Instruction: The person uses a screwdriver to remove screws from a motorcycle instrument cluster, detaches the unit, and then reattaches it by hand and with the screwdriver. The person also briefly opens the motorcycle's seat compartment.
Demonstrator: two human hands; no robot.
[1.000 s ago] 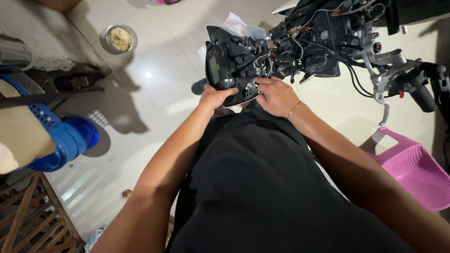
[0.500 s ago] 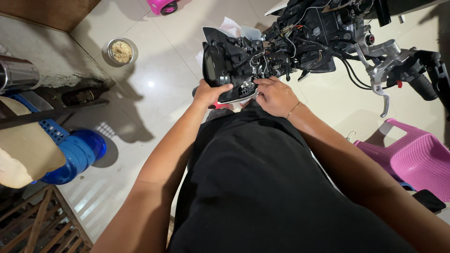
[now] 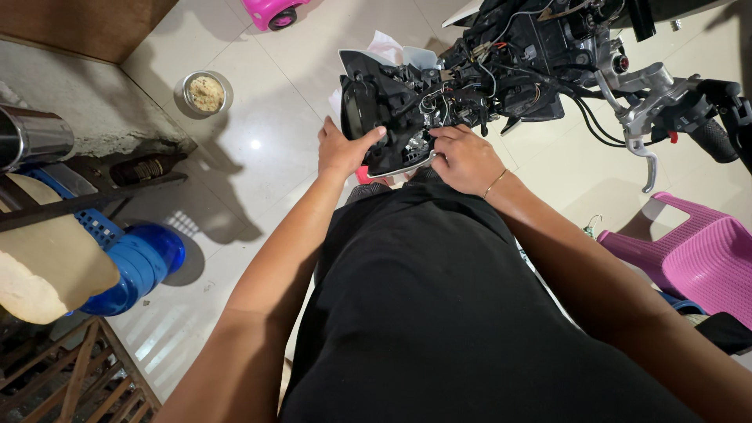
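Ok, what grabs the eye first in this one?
Top centre, a stripped scooter front with bare wiring, its black panel gripped by the left hand while the right hand rests beside it. At right stands a pink stool; at left, a blue container.

Left hand [image 3: 342, 149] grips the side of a black instrument housing [image 3: 374, 110] on a stripped motorcycle front, right hand [image 3: 468, 159] touching the wiring [image 3: 454, 98] beside it, above a pale tiled floor [image 3: 258, 157].
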